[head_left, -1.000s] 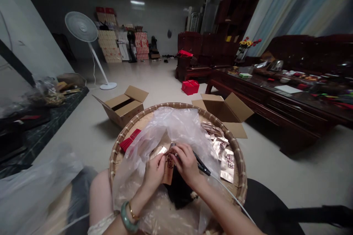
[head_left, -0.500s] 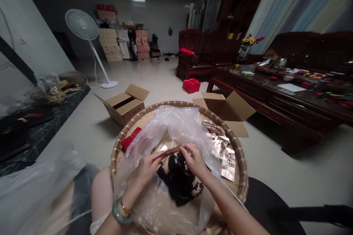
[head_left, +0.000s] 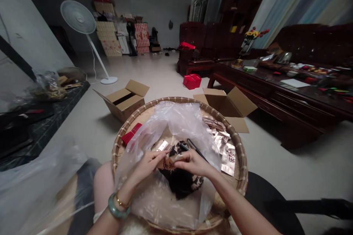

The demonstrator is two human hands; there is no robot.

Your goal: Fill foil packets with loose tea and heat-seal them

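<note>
A round woven basket tray (head_left: 239,150) rests on my lap. A clear plastic bag (head_left: 176,121) lies open in it over a heap of dark loose leaves (head_left: 183,183). My left hand (head_left: 147,163) and my right hand (head_left: 194,161) both pinch a small brown packet (head_left: 169,162) just above the heap. A dark tong-like tool (head_left: 194,147) lies behind my right hand. Several shiny sachets (head_left: 226,152) lie at the tray's right side, and red packets (head_left: 131,134) at its left.
Two open cardboard boxes (head_left: 125,99) (head_left: 227,106) stand on the floor beyond the tray. A standing fan (head_left: 79,20) is at the back left, a long dark wooden table (head_left: 289,95) at the right, a dark counter (head_left: 41,125) at the left.
The packet went from upright between my hands to flat, then low over the leaf heap. My hands dropped slightly and the tong-like tool now lies free behind my right hand.
</note>
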